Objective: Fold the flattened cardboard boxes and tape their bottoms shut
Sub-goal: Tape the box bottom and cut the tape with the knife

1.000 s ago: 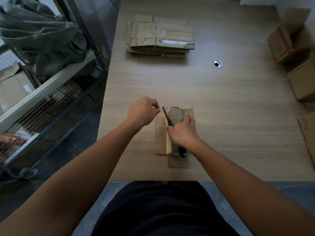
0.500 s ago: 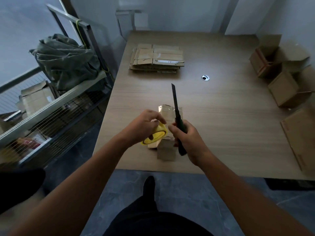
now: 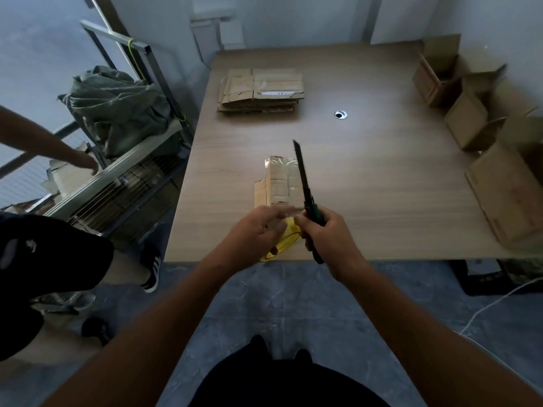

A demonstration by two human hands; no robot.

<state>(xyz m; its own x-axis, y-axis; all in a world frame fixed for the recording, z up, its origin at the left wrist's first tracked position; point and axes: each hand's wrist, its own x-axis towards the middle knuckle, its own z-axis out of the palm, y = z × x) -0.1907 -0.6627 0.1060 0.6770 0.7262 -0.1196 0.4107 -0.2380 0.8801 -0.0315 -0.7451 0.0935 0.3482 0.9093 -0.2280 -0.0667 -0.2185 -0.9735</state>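
A small cardboard box (image 3: pixel 277 182) with clear tape across it lies on the wooden table (image 3: pixel 367 183) near the front edge. My left hand (image 3: pixel 258 233) holds a yellow tape roll (image 3: pixel 286 243) just above the table's front edge, with a clear strip running from it. My right hand (image 3: pixel 326 233) grips a utility knife (image 3: pixel 304 183) by its green handle, blade pointing up and away over the box. A stack of flattened boxes (image 3: pixel 261 91) lies at the far middle of the table.
Several folded boxes (image 3: pixel 470 118) stand along the table's right side. A cable hole (image 3: pixel 340 114) sits mid-table. A metal shelf rack (image 3: pixel 117 177) with a green sack stands left. Another person (image 3: pixel 47 259) stands at the left, an arm reaching toward the rack.
I have stepped back from the table and both hands lifted off the box. The knife now points upward, and the tape roll came up with my left hand. Another person has come into view.
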